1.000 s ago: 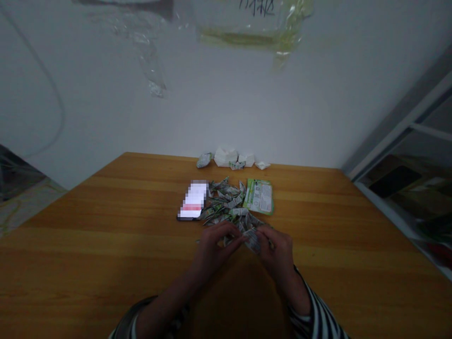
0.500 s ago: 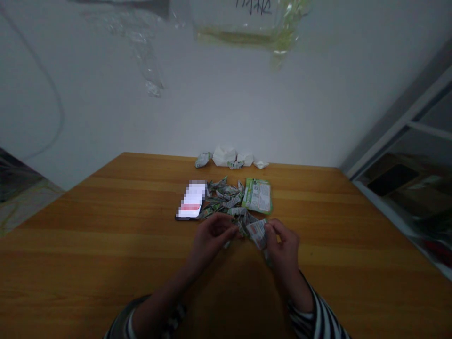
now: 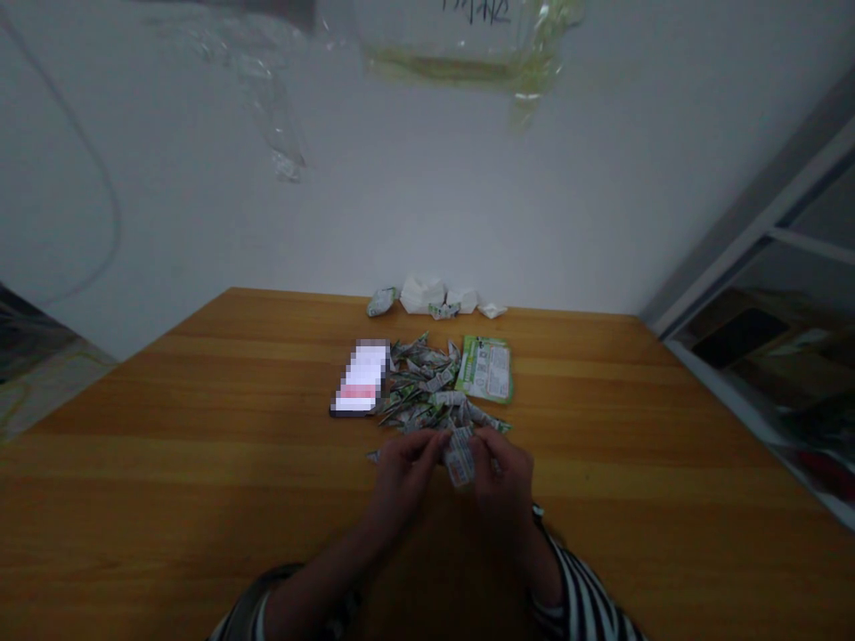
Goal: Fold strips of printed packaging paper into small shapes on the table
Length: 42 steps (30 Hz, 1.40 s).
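Between my two hands is a small printed packet point(image 3: 460, 458), whitish with faint red and green print. My left hand point(image 3: 404, 474) pinches its left edge, fingers closed. My right hand point(image 3: 503, 472) grips the other side, also closed. Just beyond my fingers lies a heap of small folded packets point(image 3: 434, 378), grey-white and green. The heap's near edge is partly hidden by my hands. To the right of it rests a larger flat green-and-white packet point(image 3: 486, 369) with print.
A phone point(image 3: 362, 378) with a lit, blurred screen lies left of the heap. Crumpled white tissues point(image 3: 422, 295) and a crumpled wrapper point(image 3: 382, 302) sit at the back edge of the wooden table point(image 3: 200, 427), against the wall. A shelf unit point(image 3: 748, 356) stands on the right.
My left hand has closed on the packet, which my right hand was holding at its edge. My hands have come together, nearer to me and away from the heap.
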Each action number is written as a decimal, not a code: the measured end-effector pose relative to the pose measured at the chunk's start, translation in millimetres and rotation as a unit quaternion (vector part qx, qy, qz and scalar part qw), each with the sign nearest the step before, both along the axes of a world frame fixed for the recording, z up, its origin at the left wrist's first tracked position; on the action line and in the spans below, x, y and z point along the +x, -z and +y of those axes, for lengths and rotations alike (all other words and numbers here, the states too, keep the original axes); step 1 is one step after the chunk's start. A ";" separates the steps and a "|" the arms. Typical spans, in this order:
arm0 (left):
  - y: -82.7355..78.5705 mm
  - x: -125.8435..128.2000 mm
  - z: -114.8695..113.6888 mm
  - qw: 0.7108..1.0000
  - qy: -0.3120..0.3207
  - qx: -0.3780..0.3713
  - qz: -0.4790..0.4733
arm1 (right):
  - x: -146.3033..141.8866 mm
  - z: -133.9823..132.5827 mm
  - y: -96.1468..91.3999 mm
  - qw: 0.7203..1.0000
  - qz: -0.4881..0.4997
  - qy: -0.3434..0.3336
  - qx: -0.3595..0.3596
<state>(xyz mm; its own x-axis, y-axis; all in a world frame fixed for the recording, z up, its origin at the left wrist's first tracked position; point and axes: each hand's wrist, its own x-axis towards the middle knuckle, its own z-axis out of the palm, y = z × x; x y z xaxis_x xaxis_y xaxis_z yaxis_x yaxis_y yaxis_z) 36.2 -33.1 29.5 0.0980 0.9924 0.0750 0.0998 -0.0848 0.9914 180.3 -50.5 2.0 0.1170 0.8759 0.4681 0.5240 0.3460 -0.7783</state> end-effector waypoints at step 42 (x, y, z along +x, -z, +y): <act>10.4 -10.1 13.1 0.999 0.049 -0.014 0.000 | -8.0 6.4 7.0 0.974 0.164 -0.086 -0.133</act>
